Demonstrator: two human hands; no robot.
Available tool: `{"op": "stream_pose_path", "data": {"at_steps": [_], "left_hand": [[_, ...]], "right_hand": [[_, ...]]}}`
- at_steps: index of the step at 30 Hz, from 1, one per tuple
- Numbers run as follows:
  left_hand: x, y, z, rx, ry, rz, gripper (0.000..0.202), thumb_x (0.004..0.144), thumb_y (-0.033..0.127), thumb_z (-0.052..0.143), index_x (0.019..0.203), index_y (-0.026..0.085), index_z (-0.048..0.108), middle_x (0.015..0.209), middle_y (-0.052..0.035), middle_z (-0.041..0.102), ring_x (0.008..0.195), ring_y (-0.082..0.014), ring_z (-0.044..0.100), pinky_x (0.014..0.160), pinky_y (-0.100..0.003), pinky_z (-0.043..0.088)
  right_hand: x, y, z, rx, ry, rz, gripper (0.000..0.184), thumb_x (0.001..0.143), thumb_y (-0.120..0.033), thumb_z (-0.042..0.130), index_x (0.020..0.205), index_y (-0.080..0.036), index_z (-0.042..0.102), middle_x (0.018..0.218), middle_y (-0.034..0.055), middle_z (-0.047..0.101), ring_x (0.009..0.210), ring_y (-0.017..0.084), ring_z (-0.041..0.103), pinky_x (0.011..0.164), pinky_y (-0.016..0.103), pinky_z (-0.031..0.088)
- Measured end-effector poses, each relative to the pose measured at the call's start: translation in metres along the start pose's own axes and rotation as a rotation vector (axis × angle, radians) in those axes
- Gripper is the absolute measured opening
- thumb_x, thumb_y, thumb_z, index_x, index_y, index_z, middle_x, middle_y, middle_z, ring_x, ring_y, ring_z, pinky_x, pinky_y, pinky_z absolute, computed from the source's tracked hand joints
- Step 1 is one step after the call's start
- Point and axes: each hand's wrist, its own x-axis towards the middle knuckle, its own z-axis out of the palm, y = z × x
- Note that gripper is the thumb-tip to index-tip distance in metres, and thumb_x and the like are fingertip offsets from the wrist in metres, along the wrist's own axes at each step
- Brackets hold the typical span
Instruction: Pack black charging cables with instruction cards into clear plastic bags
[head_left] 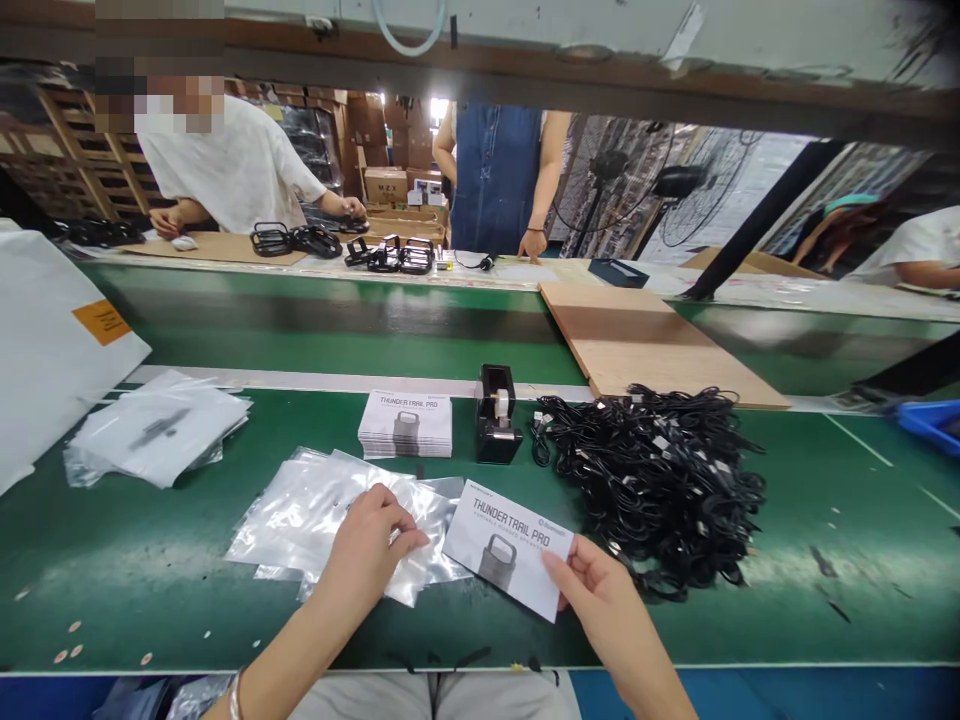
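In my right hand [596, 595] is a white manual [502, 550] printed "THUNDER TRAIL PRO", pinched by its right end between thumb and fingers and tilted above the green table. My left hand [379, 535] rests over a loose pile of clear plastic bags [292, 520], fingers curled and closed at a bag's edge; the fingertips are partly hidden. Behind the bags stands a neat stack of the same manuals [406, 425]. A black tape dispenser [497, 415] is right of that stack. Farther right lies a large tangled heap of black cables [660, 490].
More flat bags [165, 425] lie at the left, by a big white sack [52, 350]. A wooden board [652, 340] bridges the channel behind the cables. Across it, two people stand at a bench with black frames [397, 255]. A blue bin [930, 425] is far right.
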Motion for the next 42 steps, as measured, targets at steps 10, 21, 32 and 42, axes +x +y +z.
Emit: {"op": "stream_pose_path", "data": {"at_steps": [10, 21, 32, 42], "left_hand": [[-0.012, 0.005, -0.004, 0.017, -0.034, 0.090, 0.031, 0.086, 0.031, 0.038, 0.068, 0.018, 0.060, 0.079, -0.0044, 0.053, 0.078, -0.0196, 0.052, 0.069, -0.034, 0.043], [-0.016, -0.001, 0.003, 0.009, 0.024, 0.143, 0.024, 0.085, 0.029, 0.039, 0.084, 0.020, 0.061, 0.085, -0.0053, 0.055, 0.082, -0.0209, 0.052, 0.074, -0.037, 0.043], [-0.022, -0.003, 0.011, 0.028, 0.083, 0.193, 0.011, 0.074, 0.030, 0.059, 0.077, 0.019, 0.059, 0.084, -0.0056, 0.055, 0.082, -0.0234, 0.052, 0.072, -0.037, 0.045], [-0.025, 0.005, 0.001, -0.069, -0.044, 0.156, 0.017, 0.084, 0.028, 0.041, 0.076, 0.021, 0.054, 0.084, -0.0043, 0.051, 0.082, -0.0209, 0.052, 0.073, -0.035, 0.044]], "right_hand": [[-0.005, 0.005, 0.032, 0.119, 0.069, 0.015, 0.035, 0.070, -0.047, 0.060, 0.086, -0.016, 0.056, 0.080, 0.0072, 0.066, 0.061, 0.017, 0.057, 0.049, 0.024, 0.044], [-0.013, 0.021, 0.024, -0.171, 0.130, -0.067, 0.033, 0.074, -0.047, 0.055, 0.062, -0.019, 0.043, 0.058, -0.0016, 0.054, 0.054, 0.013, 0.050, 0.047, 0.022, 0.040], [-0.016, 0.004, 0.023, -0.148, -0.223, 0.211, 0.039, 0.071, -0.049, 0.056, 0.081, -0.011, 0.056, 0.037, -0.0073, 0.045, 0.027, 0.004, 0.033, 0.027, 0.014, 0.024], [-0.013, -0.015, 0.028, 0.115, -0.408, 0.182, 0.037, 0.066, -0.047, 0.065, 0.075, -0.012, 0.058, 0.060, 0.0021, 0.063, 0.051, 0.011, 0.058, 0.053, 0.022, 0.048]]}}
